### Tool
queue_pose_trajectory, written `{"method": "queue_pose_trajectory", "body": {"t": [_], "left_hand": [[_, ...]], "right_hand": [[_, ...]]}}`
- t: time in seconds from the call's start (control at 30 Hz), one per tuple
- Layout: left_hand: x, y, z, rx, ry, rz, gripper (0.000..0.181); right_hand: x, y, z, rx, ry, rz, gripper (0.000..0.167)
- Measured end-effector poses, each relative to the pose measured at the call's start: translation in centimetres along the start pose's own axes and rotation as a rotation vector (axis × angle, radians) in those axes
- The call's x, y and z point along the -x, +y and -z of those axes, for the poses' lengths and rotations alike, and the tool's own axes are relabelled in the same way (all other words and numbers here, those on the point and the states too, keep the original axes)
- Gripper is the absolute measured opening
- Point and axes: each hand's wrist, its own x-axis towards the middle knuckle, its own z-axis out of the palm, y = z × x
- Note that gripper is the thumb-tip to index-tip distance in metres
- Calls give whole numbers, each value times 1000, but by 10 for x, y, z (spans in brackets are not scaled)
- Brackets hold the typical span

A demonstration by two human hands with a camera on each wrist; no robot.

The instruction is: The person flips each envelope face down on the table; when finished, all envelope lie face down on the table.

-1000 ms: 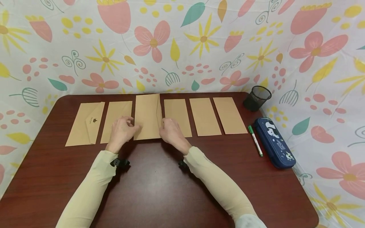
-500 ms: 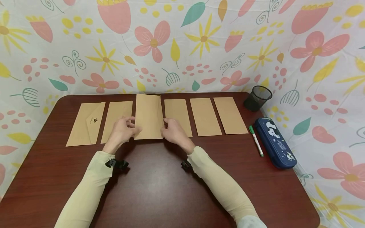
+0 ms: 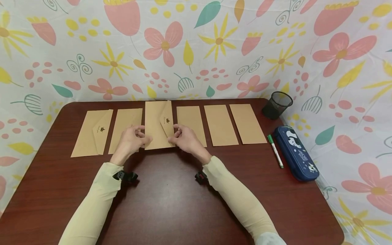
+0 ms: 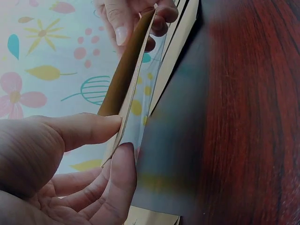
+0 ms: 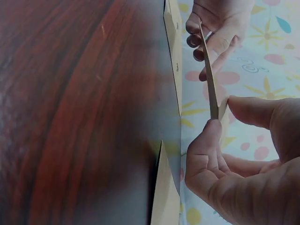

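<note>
A brown paper envelope (image 3: 154, 124) is held up off the table between both hands. Its pointed flap (image 3: 166, 119), printed with a small dark crown, lies over the front along the right side. My left hand (image 3: 128, 142) pinches the lower left edge between thumb and fingers; the left wrist view shows the envelope (image 4: 133, 77) nearly edge-on in that pinch. On the other side, my right hand (image 3: 189, 140) pinches the lower right edge, its thumb by the flap. In the right wrist view, the thumb and fingertips of the right hand (image 5: 243, 154) meet at that edge.
More brown envelopes lie in a row: a flap-side-up envelope (image 3: 88, 134) at far left, one partly under the left hand, and others (image 3: 220, 126) to the right. A black mesh cup (image 3: 276, 106), green-capped marker (image 3: 275, 151) and blue pencil case (image 3: 296, 153) stand at right.
The crown-printed flap has come into view over the envelope's front; half a second ago it did not show. The right thumb has shifted inward onto the envelope. The left hand keeps its grip.
</note>
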Motion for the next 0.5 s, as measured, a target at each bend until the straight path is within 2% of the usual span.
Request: {"method": "queue_pose_trajectory", "body": {"t": [0.3,0.5], "left_hand": [[0,-1,-2,-8,-5,-2,68],[-2,0,-5,1,-10,-9,67]], "right_hand": [[-2,-3,-3,-86,4,-6,76],[-3,-5,0,-271,-46,3,70]]}}
